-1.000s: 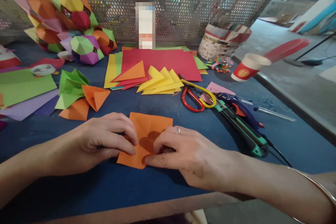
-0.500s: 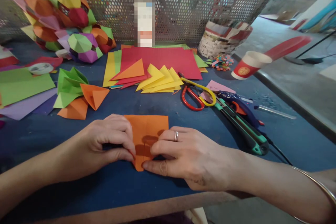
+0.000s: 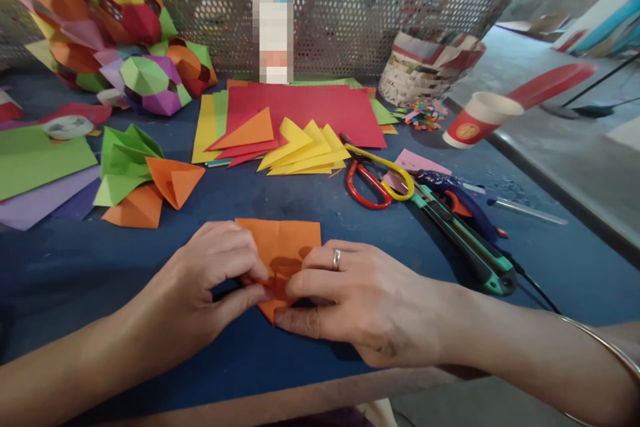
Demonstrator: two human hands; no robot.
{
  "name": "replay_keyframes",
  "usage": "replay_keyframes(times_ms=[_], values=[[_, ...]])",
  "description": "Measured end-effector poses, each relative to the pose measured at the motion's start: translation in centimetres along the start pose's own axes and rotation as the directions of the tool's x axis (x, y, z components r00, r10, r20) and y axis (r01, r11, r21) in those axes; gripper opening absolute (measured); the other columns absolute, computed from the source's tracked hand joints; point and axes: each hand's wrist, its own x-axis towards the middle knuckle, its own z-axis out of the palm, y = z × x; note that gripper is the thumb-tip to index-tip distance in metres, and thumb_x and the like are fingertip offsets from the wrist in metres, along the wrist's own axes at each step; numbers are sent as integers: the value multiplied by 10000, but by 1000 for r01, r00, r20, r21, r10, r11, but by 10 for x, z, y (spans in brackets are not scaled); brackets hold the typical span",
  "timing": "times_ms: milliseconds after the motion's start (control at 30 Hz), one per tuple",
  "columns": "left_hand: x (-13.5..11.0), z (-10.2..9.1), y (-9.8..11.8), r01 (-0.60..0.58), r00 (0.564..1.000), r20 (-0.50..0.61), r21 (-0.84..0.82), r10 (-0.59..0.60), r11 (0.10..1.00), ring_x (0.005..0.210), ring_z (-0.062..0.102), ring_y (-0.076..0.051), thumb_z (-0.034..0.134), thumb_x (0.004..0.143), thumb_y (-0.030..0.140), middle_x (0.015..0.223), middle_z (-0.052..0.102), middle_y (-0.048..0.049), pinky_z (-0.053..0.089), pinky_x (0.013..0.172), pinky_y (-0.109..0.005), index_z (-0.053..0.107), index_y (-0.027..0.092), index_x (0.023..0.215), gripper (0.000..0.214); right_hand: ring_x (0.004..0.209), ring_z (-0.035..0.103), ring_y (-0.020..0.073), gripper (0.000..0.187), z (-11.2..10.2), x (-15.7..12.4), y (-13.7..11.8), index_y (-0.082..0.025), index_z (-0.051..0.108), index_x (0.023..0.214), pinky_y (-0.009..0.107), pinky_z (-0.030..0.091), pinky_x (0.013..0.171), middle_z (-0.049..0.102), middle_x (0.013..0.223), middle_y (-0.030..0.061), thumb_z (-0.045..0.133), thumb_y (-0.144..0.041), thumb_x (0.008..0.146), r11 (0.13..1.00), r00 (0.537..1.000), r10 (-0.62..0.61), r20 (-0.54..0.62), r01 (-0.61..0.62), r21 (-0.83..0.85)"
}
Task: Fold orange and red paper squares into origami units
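Observation:
A square sheet of orange paper (image 3: 279, 237) lies on the blue table in front of me, with a crease running down its middle. Its near edge is folded inward to a point. My left hand (image 3: 225, 280) pinches the left flap between thumb and fingers, close to the centre crease. From the other side my right hand (image 3: 345, 300), with a ring on one finger, grips the right flap and presses it down near the tip. My fingers cover much of the lower half of the paper.
Scissors with red and yellow handles (image 3: 369, 183), a green utility knife (image 3: 465, 237) and a blue glue gun (image 3: 453, 193) lie right. Behind are yellow folded pieces (image 3: 305, 150), red sheets (image 3: 310, 107) and a paper cup (image 3: 477, 121). Green folded paper (image 3: 125, 160) and paper balls (image 3: 150, 80) sit left.
My left hand has moved right, bringing the left flap inward toward the centre crease. The near end of the paper is now more pointed. My right hand has stayed nearly still.

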Motion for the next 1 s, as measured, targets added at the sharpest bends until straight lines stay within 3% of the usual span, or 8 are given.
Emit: replay_keyframes(times_ms=[400, 600, 700, 1000], values=[[1, 2, -1, 2, 1000, -7, -2, -2, 1000, 792, 566, -144, 633, 968, 72, 814, 617, 71, 360, 870, -346, 616, 248, 901, 189, 947, 594, 199, 332, -2, 1, -1, -166, 731, 1307, 354, 503, 798, 778, 1153, 21, 483, -146, 1088, 999, 999, -42, -24, 42, -13], [2, 1, 1, 1, 1000, -9, 1, -1, 1000, 774, 555, -156, 687, 1022, 207, 789, 624, 69, 355, 844, -350, 611, 249, 857, 186, 994, 657, 190, 371, 2, -3, 2, -141, 748, 1231, 335, 546, 862, 773, 1139, 57, 499, -38, 976, 994, 997, 5, -78, 4, 105], [2, 1, 1, 2, 1000, -5, -1, -2, 1000, 784, 560, -157, 665, 1030, 188, 788, 625, 68, 355, 853, -352, 610, 249, 848, 199, 982, 655, 206, 410, 3, -2, 1, -117, 701, 1336, 352, 558, 873, 749, 1151, 89, 516, -66, 974, 994, 996, 17, -92, -6, 110], [1, 3, 0, 7, 1000, -28, -1, -7, 1000, 779, 556, -159, 652, 1045, 226, 790, 621, 64, 360, 852, -354, 608, 247, 854, 198, 1030, 602, 227, 442, 3, 3, -3, -138, 624, 1473, 399, 537, 914, 698, 1211, 113, 577, -213, 1040, 993, 999, 17, 36, -21, 112]])
